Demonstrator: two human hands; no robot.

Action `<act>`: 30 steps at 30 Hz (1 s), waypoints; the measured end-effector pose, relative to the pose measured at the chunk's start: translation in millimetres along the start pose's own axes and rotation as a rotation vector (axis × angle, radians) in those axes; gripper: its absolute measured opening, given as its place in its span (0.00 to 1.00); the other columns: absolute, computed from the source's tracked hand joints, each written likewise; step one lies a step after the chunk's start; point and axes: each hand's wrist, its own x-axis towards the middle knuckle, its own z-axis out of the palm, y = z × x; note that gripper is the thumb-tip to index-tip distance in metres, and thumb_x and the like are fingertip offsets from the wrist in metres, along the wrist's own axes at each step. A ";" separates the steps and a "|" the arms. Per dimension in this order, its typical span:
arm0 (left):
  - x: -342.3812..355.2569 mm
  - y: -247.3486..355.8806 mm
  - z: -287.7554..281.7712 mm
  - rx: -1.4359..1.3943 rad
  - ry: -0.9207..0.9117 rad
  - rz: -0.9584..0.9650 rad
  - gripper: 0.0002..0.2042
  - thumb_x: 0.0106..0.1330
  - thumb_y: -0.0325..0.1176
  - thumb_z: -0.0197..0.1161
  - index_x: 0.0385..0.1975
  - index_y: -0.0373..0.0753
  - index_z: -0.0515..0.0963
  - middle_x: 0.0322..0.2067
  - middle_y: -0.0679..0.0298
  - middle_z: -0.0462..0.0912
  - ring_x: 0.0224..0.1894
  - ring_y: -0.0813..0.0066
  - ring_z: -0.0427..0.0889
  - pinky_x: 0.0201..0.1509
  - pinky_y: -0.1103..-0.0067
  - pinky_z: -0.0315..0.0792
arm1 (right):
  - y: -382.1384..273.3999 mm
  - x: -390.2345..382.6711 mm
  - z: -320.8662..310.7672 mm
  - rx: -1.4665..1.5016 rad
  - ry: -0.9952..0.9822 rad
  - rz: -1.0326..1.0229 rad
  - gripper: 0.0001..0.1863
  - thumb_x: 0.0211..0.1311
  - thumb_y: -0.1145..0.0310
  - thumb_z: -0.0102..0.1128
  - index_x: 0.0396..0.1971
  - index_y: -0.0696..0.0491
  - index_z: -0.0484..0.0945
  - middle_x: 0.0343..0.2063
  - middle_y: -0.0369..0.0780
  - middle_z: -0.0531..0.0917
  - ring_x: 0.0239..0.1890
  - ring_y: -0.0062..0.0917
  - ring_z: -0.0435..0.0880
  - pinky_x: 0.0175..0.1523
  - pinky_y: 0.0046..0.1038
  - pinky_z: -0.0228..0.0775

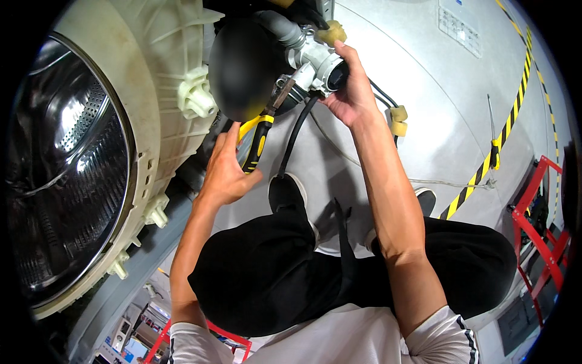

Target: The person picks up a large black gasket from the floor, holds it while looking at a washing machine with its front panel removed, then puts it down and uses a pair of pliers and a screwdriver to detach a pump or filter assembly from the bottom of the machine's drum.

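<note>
My left hand (224,167) is closed round pliers (260,142) with yellow and black handles. The metal jaws reach up to the spout of a pale drain pump housing (318,60), beside a clamp; whether they grip it cannot be made out. Cupped round the right side of that housing is my right hand (356,91), thumb on top. A grey corrugated hose (282,29) joins the housing at its upper left. Below it, a black hose (294,138) runs down toward my shoe. A dark blurred patch left of the housing hides what lies there.
On the left stands a washing machine's cream plastic tub (173,91) around a steel drum (66,164). Yellow foam pieces (398,121) sit on a cable at right. Farther right are striped floor tape (522,85), a screwdriver (495,148) and a red metal frame (545,242).
</note>
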 end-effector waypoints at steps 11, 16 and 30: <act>-1.3 3.0 4.7 0.015 -0.018 -0.028 0.47 0.48 0.35 0.69 0.69 0.35 0.50 0.49 0.47 0.68 0.53 0.50 0.71 0.59 0.66 0.66 | -0.2 0.5 2.8 0.013 0.003 0.002 0.23 0.60 0.52 0.60 0.46 0.54 0.71 0.36 0.40 0.82 0.32 0.27 0.83 0.32 0.32 0.76; -3.7 1.5 8.9 0.060 0.030 0.007 0.47 0.48 0.35 0.70 0.68 0.34 0.50 0.52 0.45 0.67 0.56 0.48 0.70 0.61 0.66 0.65 | 1.6 6.1 -6.5 -0.002 -0.065 0.024 0.25 0.61 0.51 0.59 0.48 0.55 0.71 0.37 0.41 0.82 0.36 0.28 0.84 0.36 0.34 0.77; -2.3 -9.0 8.0 -0.026 0.026 0.012 0.46 0.44 0.35 0.69 0.67 0.39 0.52 0.48 0.44 0.70 0.53 0.44 0.71 0.57 0.62 0.67 | 4.3 4.0 0.3 -0.131 -0.048 0.016 0.37 0.58 0.40 0.52 0.56 0.57 0.68 0.46 0.47 0.80 0.47 0.35 0.81 0.48 0.36 0.71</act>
